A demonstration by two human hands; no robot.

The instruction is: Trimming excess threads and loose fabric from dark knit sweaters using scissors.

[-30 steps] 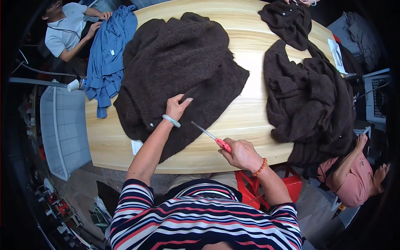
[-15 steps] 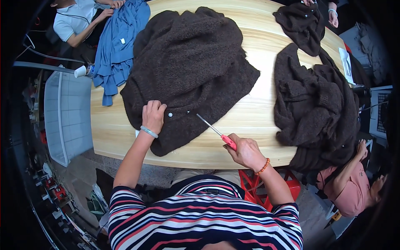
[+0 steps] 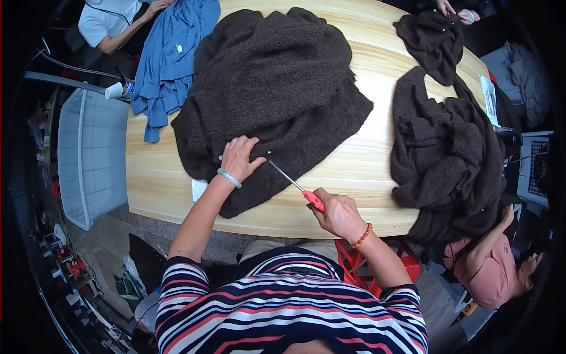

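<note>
A dark brown knitted garment (image 3: 271, 88) lies bunched before me. My left hand (image 3: 239, 158) rests on its near part, fingers laid on the knit and thumb spread, holding nothing. One small shiny button (image 3: 269, 153) shows just right of that hand; another shiny button (image 3: 220, 157) peeps out at its left side. My right hand (image 3: 341, 215) is closed around the red handle of a tool with a long thin metal shaft (image 3: 286, 176). The shaft slants up and left, its tip at the knit close to the button and my left thumb. Whether the tip touches cannot be made out.
More brown knitwear (image 3: 442, 153) is heaped on the wooden table (image 3: 371, 159) at right. Blue cloth (image 3: 171, 65) lies far left beside a co-worker, with a white cup (image 3: 114, 91) at the edge. Other people work at far right and right. A red stool (image 3: 407, 265) stands below.
My left hand has slid right along the knit, its fingers now flatter and thumb spread, covering where one button showed. The red-handled tool has shifted slightly left and up with my right hand.
</note>
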